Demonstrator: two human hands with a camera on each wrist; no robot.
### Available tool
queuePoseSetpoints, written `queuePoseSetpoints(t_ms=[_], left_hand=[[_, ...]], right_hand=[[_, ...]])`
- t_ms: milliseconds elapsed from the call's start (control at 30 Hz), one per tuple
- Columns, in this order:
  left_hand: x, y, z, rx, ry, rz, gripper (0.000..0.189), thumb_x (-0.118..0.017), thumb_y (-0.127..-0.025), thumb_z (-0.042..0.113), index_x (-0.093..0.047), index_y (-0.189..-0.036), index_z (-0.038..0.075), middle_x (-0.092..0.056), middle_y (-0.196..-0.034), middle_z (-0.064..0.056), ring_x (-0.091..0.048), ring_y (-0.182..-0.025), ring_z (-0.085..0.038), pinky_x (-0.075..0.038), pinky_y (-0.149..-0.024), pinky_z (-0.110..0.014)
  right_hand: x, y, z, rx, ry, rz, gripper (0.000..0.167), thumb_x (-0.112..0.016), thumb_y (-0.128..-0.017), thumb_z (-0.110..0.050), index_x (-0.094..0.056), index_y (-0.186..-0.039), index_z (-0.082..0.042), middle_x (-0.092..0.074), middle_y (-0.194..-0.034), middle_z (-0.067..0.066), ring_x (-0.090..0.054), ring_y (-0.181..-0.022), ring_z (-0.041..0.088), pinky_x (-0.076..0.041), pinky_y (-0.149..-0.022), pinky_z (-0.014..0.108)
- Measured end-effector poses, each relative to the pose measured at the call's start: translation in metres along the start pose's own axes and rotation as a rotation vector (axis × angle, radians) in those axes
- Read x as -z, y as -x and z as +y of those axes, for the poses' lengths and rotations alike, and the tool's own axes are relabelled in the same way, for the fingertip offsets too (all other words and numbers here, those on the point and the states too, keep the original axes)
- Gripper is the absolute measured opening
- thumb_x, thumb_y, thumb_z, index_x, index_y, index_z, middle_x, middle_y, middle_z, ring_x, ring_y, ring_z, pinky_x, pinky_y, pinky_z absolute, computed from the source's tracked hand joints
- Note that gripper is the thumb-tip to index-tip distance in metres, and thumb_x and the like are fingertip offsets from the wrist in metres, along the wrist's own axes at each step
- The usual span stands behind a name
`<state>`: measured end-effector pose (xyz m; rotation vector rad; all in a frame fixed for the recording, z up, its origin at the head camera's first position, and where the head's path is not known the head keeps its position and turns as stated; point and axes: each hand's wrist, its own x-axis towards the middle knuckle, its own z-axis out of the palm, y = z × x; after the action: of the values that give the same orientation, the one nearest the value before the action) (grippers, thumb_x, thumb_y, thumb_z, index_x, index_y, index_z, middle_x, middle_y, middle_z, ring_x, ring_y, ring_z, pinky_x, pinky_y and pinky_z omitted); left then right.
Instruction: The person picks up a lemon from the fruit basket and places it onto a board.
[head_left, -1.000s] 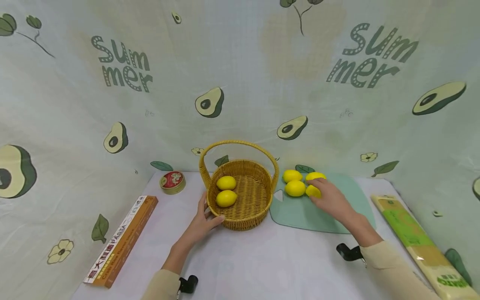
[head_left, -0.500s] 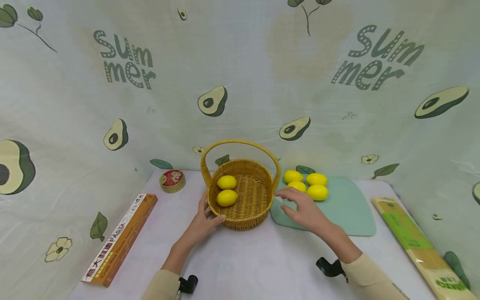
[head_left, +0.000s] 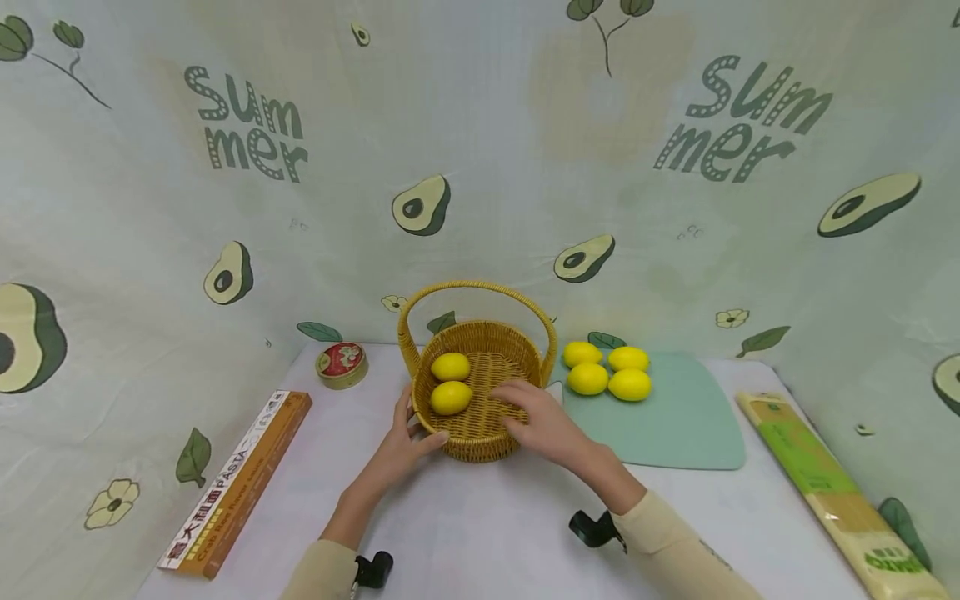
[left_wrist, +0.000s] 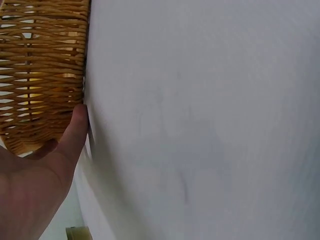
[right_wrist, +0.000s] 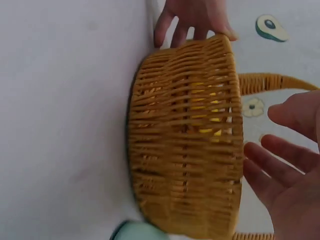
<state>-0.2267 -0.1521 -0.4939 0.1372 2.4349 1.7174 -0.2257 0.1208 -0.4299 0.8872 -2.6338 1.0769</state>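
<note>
Two yellow lemons (head_left: 451, 398) lie at the left inside a round wicker basket (head_left: 483, 448) with a tall arched handle. My left hand (head_left: 401, 454) grips the basket's left front side, thumb at the rim and the other fingers along the outer wall. Over the basket's right front rim hovers my right hand (head_left: 543, 425), its fingers loosely bent and parted with nothing between them, as the right wrist view also shows. Several more lemons (head_left: 630, 385) sit grouped on a pale green cutting board (head_left: 675, 433) right of the basket.
A red-lidded round tin (head_left: 342, 365) stands at the back left. Along the left edge lies an orange pasta box (head_left: 240, 483), and a green-and-yellow noodle packet (head_left: 832, 492) lies along the right edge. A printed cloth hangs behind the table.
My right hand has moved left from the lemons on the board to over the basket, carrying nothing visible. The lemons, the basket and my left hand stay in place.
</note>
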Motion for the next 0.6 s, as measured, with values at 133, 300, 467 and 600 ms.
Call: queuePoseSetpoints(t_ms=[133, 300, 467, 600], left_hand=[[0.003, 0.0, -0.001, 0.012, -0.005, -0.015, 0.106, -0.073, -0.09, 0.039, 0.011, -0.154, 0.048, -0.007, -0.167, -0.015, -0.028, -0.148, -0.045, -0.037, -0.112, -0.062], [0.007, -0.005, 0.002, -0.028, -0.007, -0.002, 0.104, -0.072, -0.091, 0.038, 0.01, -0.154, 0.048, -0.008, -0.167, -0.014, -0.029, -0.147, -0.046, -0.037, -0.112, -0.063], [0.005, -0.004, -0.002, -0.031, -0.005, 0.0, 0.104, -0.073, -0.091, 0.037, 0.009, -0.155, 0.046, -0.009, -0.167, -0.016, -0.031, -0.146, -0.047, -0.038, -0.111, -0.062], [0.003, 0.0, -0.007, -0.017, -0.018, -0.013, 0.106, -0.073, -0.09, 0.039, 0.011, -0.156, 0.044, -0.009, -0.166, -0.017, -0.032, -0.145, -0.047, -0.041, -0.11, -0.06]], right_hand=[[-0.011, -0.016, -0.007, -0.06, -0.002, -0.085, 0.041, -0.062, -0.093, -0.01, -0.062, -0.134, -0.016, -0.059, -0.138, 0.004, -0.06, -0.121, 0.025, -0.053, -0.098, 0.045], [-0.022, -0.037, -0.011, -0.08, 0.005, -0.137, 0.046, -0.063, -0.093, -0.01, -0.058, -0.139, -0.014, -0.053, -0.145, 0.01, -0.051, -0.135, 0.03, -0.045, -0.109, 0.051], [-0.035, -0.047, -0.007, -0.098, 0.057, -0.205, 0.049, -0.063, -0.092, -0.011, -0.056, -0.14, -0.014, -0.054, -0.145, 0.008, -0.051, -0.135, 0.028, -0.045, -0.11, 0.049], [-0.044, -0.051, -0.006, -0.109, 0.091, -0.235, 0.049, -0.065, -0.091, -0.01, -0.057, -0.14, -0.013, -0.054, -0.145, 0.009, -0.049, -0.137, 0.029, -0.044, -0.111, 0.05]])
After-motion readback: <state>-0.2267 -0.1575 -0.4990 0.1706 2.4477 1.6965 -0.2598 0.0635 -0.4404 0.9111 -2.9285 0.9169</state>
